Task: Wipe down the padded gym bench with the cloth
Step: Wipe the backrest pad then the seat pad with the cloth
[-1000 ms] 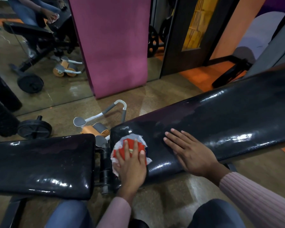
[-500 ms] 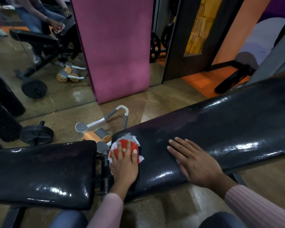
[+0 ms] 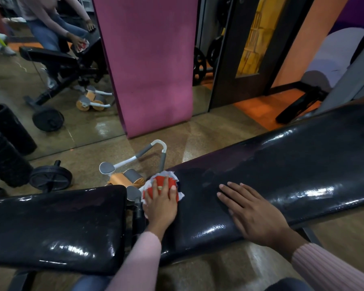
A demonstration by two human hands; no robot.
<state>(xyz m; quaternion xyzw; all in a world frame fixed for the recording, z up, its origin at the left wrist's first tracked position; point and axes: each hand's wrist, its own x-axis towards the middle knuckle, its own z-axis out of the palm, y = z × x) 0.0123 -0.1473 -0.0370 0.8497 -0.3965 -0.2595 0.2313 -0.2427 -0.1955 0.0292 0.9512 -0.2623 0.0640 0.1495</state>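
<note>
The black padded gym bench has a long back pad (image 3: 282, 173) running up to the right and a shorter seat pad (image 3: 57, 225) at the left. A red and white cloth (image 3: 159, 181) lies at the far left corner of the back pad. My left hand (image 3: 161, 203) presses flat on the cloth with straight fingers. My right hand (image 3: 252, 213) rests flat on the back pad to the right of it, fingers spread and holding nothing.
An orange and grey ab roller (image 3: 130, 175) lies on the floor just behind the gap between the pads. A weight plate (image 3: 51, 178) and black foam rollers (image 3: 4, 156) sit at the left. A pink mat (image 3: 149, 64) leans against the mirror.
My left hand has slid the cloth away from me across the left end of the back pad, toward its far edge. My right hand stays planted on the pad.
</note>
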